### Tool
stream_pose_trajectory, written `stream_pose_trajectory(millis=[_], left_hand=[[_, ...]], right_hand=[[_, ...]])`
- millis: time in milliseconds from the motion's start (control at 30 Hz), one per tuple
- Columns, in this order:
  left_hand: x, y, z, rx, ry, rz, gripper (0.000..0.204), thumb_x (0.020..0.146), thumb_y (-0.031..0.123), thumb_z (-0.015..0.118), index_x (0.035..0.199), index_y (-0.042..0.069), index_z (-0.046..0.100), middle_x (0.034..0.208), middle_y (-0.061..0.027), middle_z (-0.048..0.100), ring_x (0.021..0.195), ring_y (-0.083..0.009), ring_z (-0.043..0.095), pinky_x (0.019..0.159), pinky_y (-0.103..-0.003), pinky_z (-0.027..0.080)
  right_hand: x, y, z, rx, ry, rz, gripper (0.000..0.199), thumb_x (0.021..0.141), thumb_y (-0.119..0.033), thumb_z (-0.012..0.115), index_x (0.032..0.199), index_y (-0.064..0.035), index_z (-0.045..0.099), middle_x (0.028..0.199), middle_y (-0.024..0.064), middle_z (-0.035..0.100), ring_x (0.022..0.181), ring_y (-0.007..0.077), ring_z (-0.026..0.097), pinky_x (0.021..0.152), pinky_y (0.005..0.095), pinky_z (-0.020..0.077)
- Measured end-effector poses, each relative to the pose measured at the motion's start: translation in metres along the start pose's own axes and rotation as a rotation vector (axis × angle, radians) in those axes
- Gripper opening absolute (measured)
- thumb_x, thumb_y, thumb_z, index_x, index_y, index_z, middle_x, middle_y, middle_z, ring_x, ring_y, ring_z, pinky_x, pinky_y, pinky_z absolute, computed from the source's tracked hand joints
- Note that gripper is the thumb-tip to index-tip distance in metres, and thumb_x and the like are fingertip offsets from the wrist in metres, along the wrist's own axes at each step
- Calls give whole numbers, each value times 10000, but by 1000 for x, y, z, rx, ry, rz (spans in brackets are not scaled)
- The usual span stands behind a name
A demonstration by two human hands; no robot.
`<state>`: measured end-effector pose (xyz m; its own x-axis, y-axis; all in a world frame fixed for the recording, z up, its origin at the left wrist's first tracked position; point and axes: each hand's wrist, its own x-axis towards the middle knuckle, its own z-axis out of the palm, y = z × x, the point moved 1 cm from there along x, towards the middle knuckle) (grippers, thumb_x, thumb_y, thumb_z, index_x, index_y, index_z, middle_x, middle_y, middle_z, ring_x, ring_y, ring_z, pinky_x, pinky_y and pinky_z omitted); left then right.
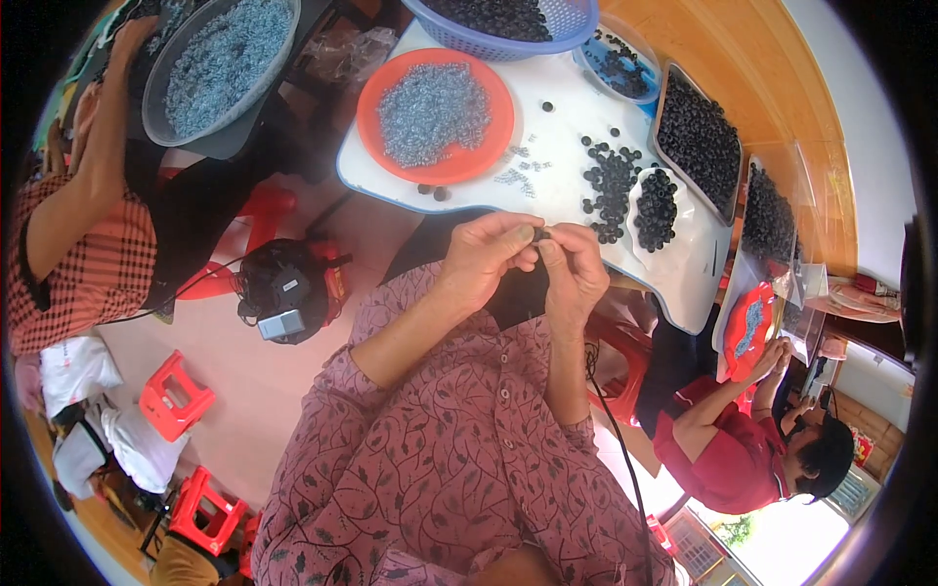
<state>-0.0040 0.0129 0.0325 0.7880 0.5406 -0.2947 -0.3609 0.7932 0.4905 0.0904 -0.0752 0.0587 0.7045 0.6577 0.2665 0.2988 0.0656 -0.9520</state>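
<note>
Both my hands meet at the near edge of the white table (pixel 547 146). A small dark round piece (pixel 541 234) is pinched between my left hand (pixel 489 256) and my right hand (pixel 575 275), thumbs and fingertips closed on it. The fingers partly cover it, so its exact kind is unclear. Beyond my left hand sits an orange-red plate (pixel 369 125) heaped with small clear bluish pieces (pixel 435 112). A few of these lie loose (pixel 523 166) on the table. Past my right hand, black round pieces (pixel 611 186) are scattered beside a white scalloped dish (pixel 681 207) holding more.
At the far edge stand a lilac basket (pixel 508 47), a blue-rimmed bowl (pixel 635 96) and a metal tray (pixel 728 200) of black pieces. Co-workers sit left (pixel 83 234) and right (pixel 723 430). Red stools (pixel 178 396) and a black bag (pixel 283 283) are on the floor.
</note>
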Motion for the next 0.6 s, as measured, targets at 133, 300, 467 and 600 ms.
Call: stream_pose_trajectory(millis=[133, 300, 467, 600], left_hand=[[-2, 5, 1, 57, -12, 13, 196, 940, 79, 602, 1101, -19, 658, 813, -42, 661, 682, -97, 617, 617, -214, 516], [-2, 6, -2, 199, -11, 75, 203, 948, 92, 594, 1104, -17, 664, 826, -50, 669, 689, -103, 625, 622, -219, 518], [-3, 6, -5, 277, 22, 81, 211, 943, 103, 610, 1101, -26, 665, 874, -65, 681, 720, -112, 636, 647, -231, 528], [-5, 5, -9, 419, 105, 96, 234, 888, 157, 697, 1048, -13, 689, 839, -36, 671, 692, -72, 601, 609, -209, 507]], right_hand=[[1, -2, 1, 15, -2, -10, 132, 850, 3, 698, 980, 0, 676, 981, 48, 597, 858, 105, 571, 742, 219, 461], [3, -2, -1, -84, -46, -59, 141, 831, 22, 702, 968, 5, 672, 951, 60, 607, 837, 123, 588, 738, 231, 475], [6, -8, 1, -213, -95, -92, 137, 823, 32, 699, 953, 3, 665, 933, 72, 609, 816, 139, 604, 712, 246, 490], [3, -7, 6, -320, -117, -105, 119, 812, 35, 691, 917, -2, 647, 916, 90, 606, 792, 191, 617, 682, 280, 499]])
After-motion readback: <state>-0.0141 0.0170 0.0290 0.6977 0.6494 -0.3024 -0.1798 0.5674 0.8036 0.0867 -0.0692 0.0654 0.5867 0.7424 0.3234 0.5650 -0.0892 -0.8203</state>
